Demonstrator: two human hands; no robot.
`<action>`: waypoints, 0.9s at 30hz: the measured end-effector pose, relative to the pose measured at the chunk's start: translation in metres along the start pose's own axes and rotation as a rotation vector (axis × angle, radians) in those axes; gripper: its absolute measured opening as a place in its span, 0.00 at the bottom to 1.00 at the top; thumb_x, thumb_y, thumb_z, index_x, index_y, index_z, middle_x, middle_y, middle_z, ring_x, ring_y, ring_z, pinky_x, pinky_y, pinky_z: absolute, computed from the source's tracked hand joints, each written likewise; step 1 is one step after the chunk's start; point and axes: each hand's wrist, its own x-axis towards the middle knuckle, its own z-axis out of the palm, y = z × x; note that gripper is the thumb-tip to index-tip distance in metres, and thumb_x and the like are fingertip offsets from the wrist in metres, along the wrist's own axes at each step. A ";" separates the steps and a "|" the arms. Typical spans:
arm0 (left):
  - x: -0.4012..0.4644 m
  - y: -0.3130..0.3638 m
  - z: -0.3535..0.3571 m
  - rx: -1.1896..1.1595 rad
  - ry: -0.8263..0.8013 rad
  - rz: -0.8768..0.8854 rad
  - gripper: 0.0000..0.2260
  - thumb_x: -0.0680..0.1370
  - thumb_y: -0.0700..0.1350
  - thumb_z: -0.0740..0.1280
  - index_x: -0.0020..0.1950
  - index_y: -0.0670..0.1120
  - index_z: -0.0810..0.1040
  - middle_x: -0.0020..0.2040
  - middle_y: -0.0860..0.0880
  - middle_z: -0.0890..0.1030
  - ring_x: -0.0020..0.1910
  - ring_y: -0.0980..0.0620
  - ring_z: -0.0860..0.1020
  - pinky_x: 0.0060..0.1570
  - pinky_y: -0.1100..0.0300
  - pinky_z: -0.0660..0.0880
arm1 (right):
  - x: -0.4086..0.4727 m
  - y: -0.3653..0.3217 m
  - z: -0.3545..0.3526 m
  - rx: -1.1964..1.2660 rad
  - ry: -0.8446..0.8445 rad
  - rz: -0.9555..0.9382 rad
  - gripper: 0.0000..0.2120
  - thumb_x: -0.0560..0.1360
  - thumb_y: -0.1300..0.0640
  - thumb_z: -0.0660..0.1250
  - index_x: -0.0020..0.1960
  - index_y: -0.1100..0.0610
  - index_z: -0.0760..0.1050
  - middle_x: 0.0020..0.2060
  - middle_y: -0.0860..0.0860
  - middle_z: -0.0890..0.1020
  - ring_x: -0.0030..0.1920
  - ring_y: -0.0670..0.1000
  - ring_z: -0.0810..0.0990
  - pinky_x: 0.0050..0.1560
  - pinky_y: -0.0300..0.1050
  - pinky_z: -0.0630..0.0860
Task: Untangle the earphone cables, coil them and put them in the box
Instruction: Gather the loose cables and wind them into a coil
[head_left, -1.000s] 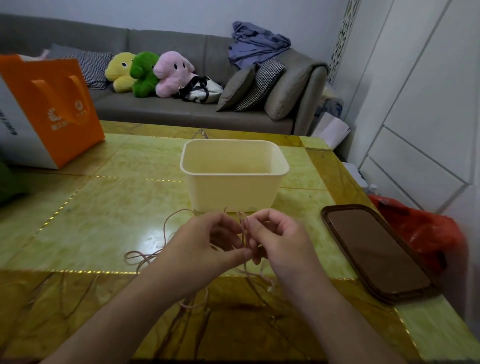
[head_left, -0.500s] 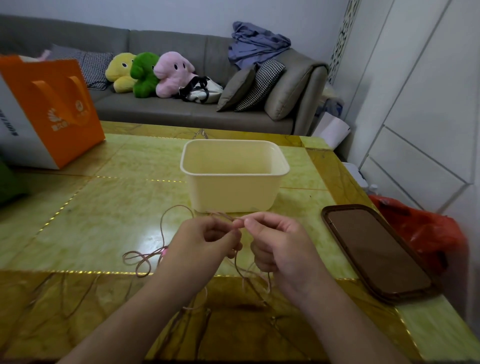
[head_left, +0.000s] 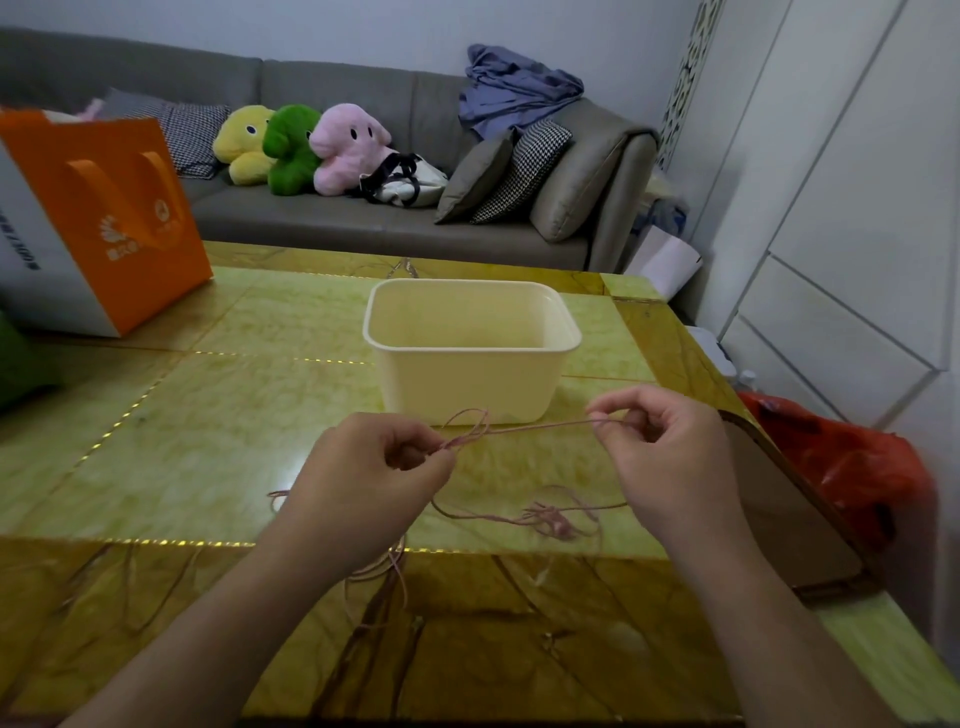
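Observation:
A thin pink earphone cable (head_left: 540, 427) stretches taut between my two hands just in front of the cream plastic box (head_left: 470, 349). My left hand (head_left: 363, 478) pinches it beside a small loop. My right hand (head_left: 670, 457) pinches the other end of the stretched length, held further right. More of the cable lies in a tangle (head_left: 553, 517) on the green table between my wrists, and loose strands trail toward the near edge under my left forearm. The box stands open and looks empty.
An orange paper bag (head_left: 104, 208) stands at the far left of the table. A dark brown tray (head_left: 789, 509) lies at the right edge, with a red plastic bag (head_left: 852, 467) beyond it on the floor. A grey sofa with plush toys is behind the table.
My hands were close together on the cable; now my right hand has drawn away to the right, pulling a length of cable straight. The tangle has shifted right on the table.

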 end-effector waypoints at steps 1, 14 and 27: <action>0.000 -0.001 -0.001 0.098 0.069 0.015 0.08 0.76 0.48 0.74 0.37 0.55 0.85 0.32 0.52 0.81 0.34 0.54 0.80 0.36 0.56 0.74 | 0.001 0.001 -0.001 -0.009 0.037 0.022 0.07 0.78 0.55 0.77 0.41 0.50 0.84 0.26 0.47 0.72 0.28 0.45 0.69 0.31 0.44 0.71; 0.011 -0.026 -0.008 0.417 0.296 0.111 0.23 0.68 0.23 0.65 0.51 0.47 0.84 0.46 0.53 0.73 0.52 0.47 0.74 0.38 0.52 0.72 | 0.004 -0.002 -0.009 0.081 0.315 0.101 0.17 0.76 0.43 0.77 0.40 0.55 0.81 0.32 0.62 0.76 0.32 0.55 0.73 0.38 0.47 0.73; 0.017 -0.027 -0.024 0.216 0.382 0.092 0.28 0.65 0.20 0.59 0.51 0.48 0.83 0.49 0.55 0.77 0.50 0.62 0.76 0.45 0.73 0.69 | 0.014 0.005 -0.018 0.357 0.463 0.249 0.25 0.73 0.32 0.72 0.37 0.54 0.80 0.27 0.50 0.71 0.32 0.55 0.69 0.37 0.51 0.68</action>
